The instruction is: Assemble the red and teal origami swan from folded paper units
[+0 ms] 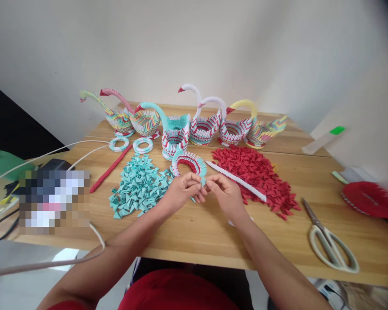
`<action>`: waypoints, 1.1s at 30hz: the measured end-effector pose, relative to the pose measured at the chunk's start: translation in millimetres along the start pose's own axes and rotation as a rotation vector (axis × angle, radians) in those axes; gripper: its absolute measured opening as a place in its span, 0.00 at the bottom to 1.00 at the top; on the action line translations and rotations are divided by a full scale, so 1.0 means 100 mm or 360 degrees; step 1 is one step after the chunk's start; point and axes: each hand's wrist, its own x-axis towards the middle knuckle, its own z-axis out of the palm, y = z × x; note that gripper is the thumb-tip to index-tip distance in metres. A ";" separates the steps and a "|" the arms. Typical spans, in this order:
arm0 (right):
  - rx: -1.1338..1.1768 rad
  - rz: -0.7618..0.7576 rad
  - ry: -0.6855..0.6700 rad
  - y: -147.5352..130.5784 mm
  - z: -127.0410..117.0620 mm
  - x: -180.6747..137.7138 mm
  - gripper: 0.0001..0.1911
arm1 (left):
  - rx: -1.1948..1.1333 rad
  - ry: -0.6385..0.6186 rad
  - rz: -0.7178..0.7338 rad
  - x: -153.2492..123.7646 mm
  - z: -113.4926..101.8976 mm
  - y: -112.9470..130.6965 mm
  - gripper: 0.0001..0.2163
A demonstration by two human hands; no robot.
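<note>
My left hand (181,191) and my right hand (224,191) meet over the middle of the wooden table (194,234), both pinched on a small teal folded paper piece (202,182). Right behind my fingers stands a partly built ring (189,162) of red, white and teal paper pieces. A heap of teal folded pieces (139,185) lies to the left of my hands, and a heap of red folded pieces (258,176) lies to the right. A long white strip of joined pieces (236,181) runs diagonally across the red heap's near edge.
Several finished paper swans (207,122) stand in a row at the back. Two small teal rings (131,145) and a red strip (111,168) lie back left. Scissors (330,241) lie front right, a red paper disc (371,199) far right. White cables (51,155) cross the left edge.
</note>
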 end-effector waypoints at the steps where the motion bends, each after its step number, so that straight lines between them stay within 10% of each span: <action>1: 0.0009 0.0005 -0.0015 0.00 0.00 0.00 0.10 | 0.0027 -0.0013 0.0005 0.00 0.00 0.00 0.13; 18: 0.0126 0.0066 -0.0073 0.01 0.01 0.01 0.09 | 0.0863 0.0310 0.0207 -0.06 0.01 0.04 0.08; 33: -0.0001 -0.0121 -0.0066 0.04 0.00 -0.01 0.07 | -0.0058 0.0171 -0.0085 -0.03 0.01 0.07 0.18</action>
